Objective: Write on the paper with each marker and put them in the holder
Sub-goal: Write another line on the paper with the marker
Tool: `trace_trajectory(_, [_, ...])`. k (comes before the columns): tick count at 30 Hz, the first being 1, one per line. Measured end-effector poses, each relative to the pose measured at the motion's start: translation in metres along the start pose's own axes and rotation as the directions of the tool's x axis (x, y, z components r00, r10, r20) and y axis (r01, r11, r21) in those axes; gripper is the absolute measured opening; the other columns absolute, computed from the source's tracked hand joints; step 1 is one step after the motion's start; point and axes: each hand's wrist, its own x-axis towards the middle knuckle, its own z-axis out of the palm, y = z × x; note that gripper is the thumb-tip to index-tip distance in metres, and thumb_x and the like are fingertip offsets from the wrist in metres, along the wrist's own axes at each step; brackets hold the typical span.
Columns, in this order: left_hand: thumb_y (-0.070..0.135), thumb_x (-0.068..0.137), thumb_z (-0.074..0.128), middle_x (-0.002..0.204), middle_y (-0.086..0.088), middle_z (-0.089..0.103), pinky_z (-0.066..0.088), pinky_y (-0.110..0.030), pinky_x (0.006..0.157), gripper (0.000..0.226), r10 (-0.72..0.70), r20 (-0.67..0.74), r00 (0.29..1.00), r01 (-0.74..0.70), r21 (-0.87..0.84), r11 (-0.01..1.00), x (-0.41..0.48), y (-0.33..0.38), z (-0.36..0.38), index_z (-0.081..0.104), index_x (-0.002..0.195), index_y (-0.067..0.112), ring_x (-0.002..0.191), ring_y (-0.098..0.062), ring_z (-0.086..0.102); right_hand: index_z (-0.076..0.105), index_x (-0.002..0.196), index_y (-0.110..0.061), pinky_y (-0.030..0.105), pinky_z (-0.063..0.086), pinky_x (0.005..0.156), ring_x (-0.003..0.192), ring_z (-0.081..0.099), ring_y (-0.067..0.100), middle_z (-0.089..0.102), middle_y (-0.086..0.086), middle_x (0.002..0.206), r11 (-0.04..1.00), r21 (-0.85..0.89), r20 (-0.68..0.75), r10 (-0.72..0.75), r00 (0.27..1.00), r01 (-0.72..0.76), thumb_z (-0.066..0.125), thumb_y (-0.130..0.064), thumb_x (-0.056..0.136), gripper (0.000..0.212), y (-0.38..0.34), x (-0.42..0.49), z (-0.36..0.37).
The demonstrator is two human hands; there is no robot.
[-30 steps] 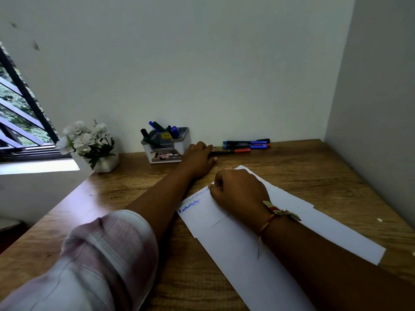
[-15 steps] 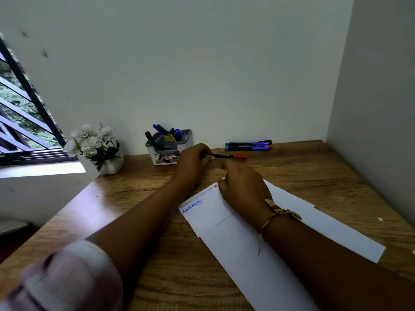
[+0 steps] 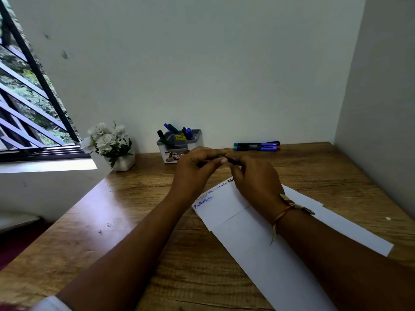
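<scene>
Both hands meet above the far edge of the white paper [image 3: 247, 232], holding one black marker [image 3: 233, 162] between them. My left hand [image 3: 197, 169] pinches its left end, where a bit of green and red shows. My right hand [image 3: 253, 176] grips the barrel from the right. The paper carries a few handwritten words in blue and black near its top left corner. A grey and white holder [image 3: 177, 151] with several markers stands against the wall, just behind my left hand. Two or three more markers [image 3: 256, 146] lie by the wall to the right.
A small white pot of white flowers [image 3: 110, 147] stands at the desk's back left, beside the barred window [image 3: 27, 104]. A wall closes the desk's right side. The wooden desk [image 3: 134, 221] extends toward me on the left.
My left hand picked the red-capped marker off the desk near the holder and brought it toward me. My right hand left the paper and took hold of the marker's other end.
</scene>
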Motion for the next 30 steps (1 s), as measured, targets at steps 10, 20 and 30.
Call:
trace_trajectory(10, [0.027,0.080,0.072,0.103,0.014,0.068,0.056,-0.025,0.083,0.028,-0.070,0.100,0.992,0.066,0.047,0.997,-0.002,-0.020,-0.007,0.068,0.108,0.030,0.097,-0.002,0.065,0.071,0.086,-0.024,0.020,0.041,0.060,0.066,0.058,0.003,0.064,-0.010,0.070,0.967,0.252,0.069,-0.059,0.996,0.040,0.058,-0.037,0.102,0.025,0.001,0.000,0.004])
trace_trajectory(20, [0.025,0.094,0.061,0.094,0.015,0.066,0.047,-0.013,0.071,0.016,-0.083,0.267,0.960,0.013,0.256,0.967,-0.005,-0.036,-0.007,0.067,0.109,0.026,0.087,0.001,0.059,0.074,0.109,-0.010,0.020,0.054,0.063,0.087,0.068,0.012,0.076,0.010,0.101,0.575,0.731,0.332,0.170,0.928,-0.367,0.057,-0.037,0.102,0.033,-0.003,-0.002,-0.001])
trace_trajectory(30, [0.029,0.098,0.052,0.094,0.006,0.061,0.046,-0.022,0.071,0.011,-0.088,0.339,0.937,-0.011,0.278,0.960,-0.003,-0.035,-0.009,0.061,0.103,0.027,0.085,-0.002,0.056,0.071,0.107,0.002,0.032,0.063,0.085,0.097,0.076,0.024,0.077,0.017,0.103,0.359,0.849,0.386,0.079,0.919,-0.388,0.071,-0.011,0.091,0.021,0.002,0.000,-0.007])
